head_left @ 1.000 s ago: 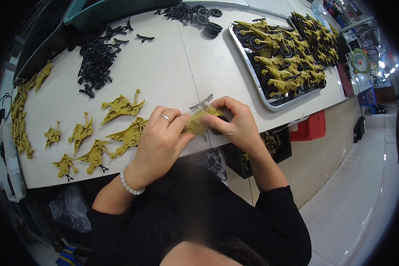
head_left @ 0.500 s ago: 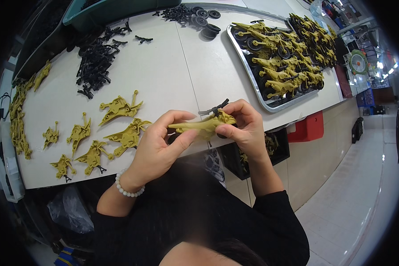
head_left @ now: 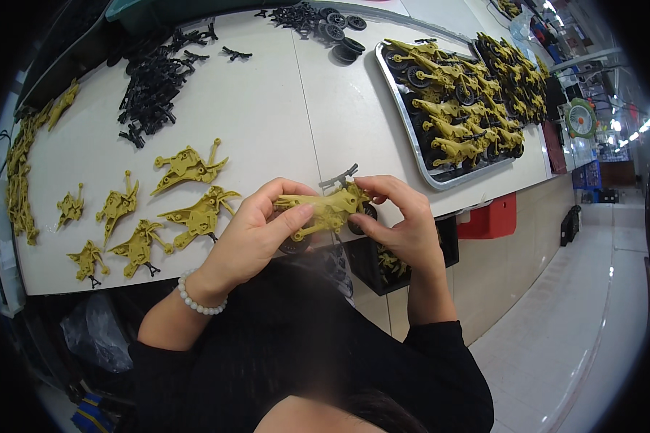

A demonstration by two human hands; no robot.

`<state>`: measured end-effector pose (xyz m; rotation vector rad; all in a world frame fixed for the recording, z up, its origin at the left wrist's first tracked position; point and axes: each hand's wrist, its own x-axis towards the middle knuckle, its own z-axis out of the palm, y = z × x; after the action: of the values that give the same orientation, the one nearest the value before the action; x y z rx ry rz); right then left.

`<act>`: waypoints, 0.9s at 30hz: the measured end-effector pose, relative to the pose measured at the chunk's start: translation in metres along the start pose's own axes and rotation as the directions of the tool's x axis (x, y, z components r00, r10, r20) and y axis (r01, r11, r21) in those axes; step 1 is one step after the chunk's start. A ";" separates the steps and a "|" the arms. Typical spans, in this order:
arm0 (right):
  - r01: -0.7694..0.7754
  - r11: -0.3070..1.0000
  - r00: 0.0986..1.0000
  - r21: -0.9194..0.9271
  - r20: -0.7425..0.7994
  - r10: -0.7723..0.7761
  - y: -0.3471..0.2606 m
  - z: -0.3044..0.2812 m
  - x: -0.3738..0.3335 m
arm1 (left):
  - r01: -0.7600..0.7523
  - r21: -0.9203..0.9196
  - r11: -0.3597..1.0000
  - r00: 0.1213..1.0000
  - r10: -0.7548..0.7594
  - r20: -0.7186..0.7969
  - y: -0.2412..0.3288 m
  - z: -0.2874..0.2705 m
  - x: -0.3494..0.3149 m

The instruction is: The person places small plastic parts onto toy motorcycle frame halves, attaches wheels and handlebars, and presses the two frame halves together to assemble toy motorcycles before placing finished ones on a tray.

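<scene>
Running down the left edge of the white table (head_left: 267, 130) is a heap of yellow toy-motorcycle body parts (head_left: 20, 180). Next to the right lie six loose yellow body shells (head_left: 188, 169), spaced apart, a few with small black pieces at their lower ends. Farther from the person sits a pile of black handlebar-like parts (head_left: 148, 94).

The left hand (head_left: 242, 234), a pale bead bracelet (head_left: 193, 304) on its wrist, grips the tail end of a yellow toy motorcycle (head_left: 328, 208), thumb on the near face, fingers mostly hidden behind. The motorcycle is held up at the table's near edge, its long axis running roughly left to right between the palms: rear wheel (head_left: 294, 245) below the left thumb, handlebar (head_left: 339, 177) pointing away from the person, front wheel (head_left: 369, 216) by the right thumb. Black wheels (head_left: 332, 32) lie at the table's far side.

The right hand (head_left: 408, 224) pinches the front end between thumb and forefinger, so each hand has one end. Beyond it, a metal tray (head_left: 385, 65) carries rows of yellow motorcycles (head_left: 458, 130) with black wheels.
</scene>
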<state>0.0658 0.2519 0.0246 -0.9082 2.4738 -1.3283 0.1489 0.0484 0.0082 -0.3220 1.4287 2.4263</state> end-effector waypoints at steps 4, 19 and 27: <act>0.026 0.992 0.999 -0.122 0.044 -0.021 0.006 0.003 0.001 | 0.014 -0.029 0.999 1.000 -0.014 0.008 -0.009 -0.007 0.004; 0.091 0.990 0.995 -0.111 0.048 -0.086 0.011 0.010 0.002 | -0.061 0.103 0.993 0.998 0.060 0.006 -0.014 -0.006 0.003; -0.348 0.713 0.933 0.609 0.153 0.325 0.001 0.004 -0.001 | -0.265 0.274 0.925 0.964 0.259 0.057 -0.019 0.002 -0.004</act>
<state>0.0677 0.2505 0.0212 -0.2884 1.8107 -1.7898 0.1598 0.0577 -0.0045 -0.0410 1.8829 2.3680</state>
